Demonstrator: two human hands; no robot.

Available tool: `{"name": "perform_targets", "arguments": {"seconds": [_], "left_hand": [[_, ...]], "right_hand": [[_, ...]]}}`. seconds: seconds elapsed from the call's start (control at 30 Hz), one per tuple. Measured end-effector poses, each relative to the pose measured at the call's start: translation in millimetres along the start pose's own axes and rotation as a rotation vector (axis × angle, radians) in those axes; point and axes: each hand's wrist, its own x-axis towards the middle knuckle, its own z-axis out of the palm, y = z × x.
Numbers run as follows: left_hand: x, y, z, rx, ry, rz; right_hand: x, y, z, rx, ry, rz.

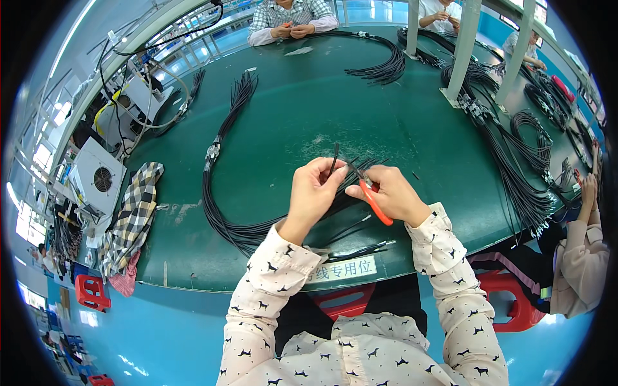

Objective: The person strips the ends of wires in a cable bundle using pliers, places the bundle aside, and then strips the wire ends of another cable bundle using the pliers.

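Note:
My left hand point(313, 193) is closed in a pinch on a black cable point(335, 159), whose end sticks up past the fingers. Close beside it, my right hand point(394, 194) grips a pair of cutting pliers with orange-red handles point(375, 204). The plier jaws point toward the cable end at the left fingertips; whether they touch it I cannot tell. Under both hands runs a long bundle of black cables point(225, 222), curving round to the left and tied with a light band. A few cut-off cables point(360, 249) lie near the table's front edge.
The green table point(290, 116) has whitish scraps point(325, 147) beyond my hands. A checked cloth point(134, 215) lies at the left edge, beside a white box with a fan point(96, 180). More cable bundles point(508, 174) lie at right around metal posts point(461, 58). Co-workers sit across and at right.

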Motion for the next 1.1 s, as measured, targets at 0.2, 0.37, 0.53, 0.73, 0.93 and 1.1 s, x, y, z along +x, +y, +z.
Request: {"name": "perform_targets", "arguments": {"seconds": [0.2,0.37,0.53,0.73,0.93,1.1], "left_hand": [[2.4,-3.4,-14.7,-0.569,-0.264,-0.322],[0.1,-5.4,-7.1,-0.286,-0.182,-0.12],[-2.0,-0.1,-3.9,-0.279,-0.136,-0.12],[0.4,5.3,-21.4,-0.577,-0.424,-0.393],[-0.1,2.7,-22.1,-0.645,-0.477,-0.463],[0.7,-2.4,-17.6,-0.596,-0.427,-0.452]], "right_hand": [[-5.7,-5.8,2.8,-0.249,0.279,-0.344],[-6.6,-1.8,3.8,-0.266,0.278,-0.323],[-7.3,-0.1,3.8,-0.27,0.278,-0.341],[-9.2,-0.3,-6.5,-0.228,0.125,-0.4],[-9.3,2.5,-15.7,-0.234,0.054,-0.449],[-6.6,20.1,-36.6,-0.111,0.005,-0.427]]}}
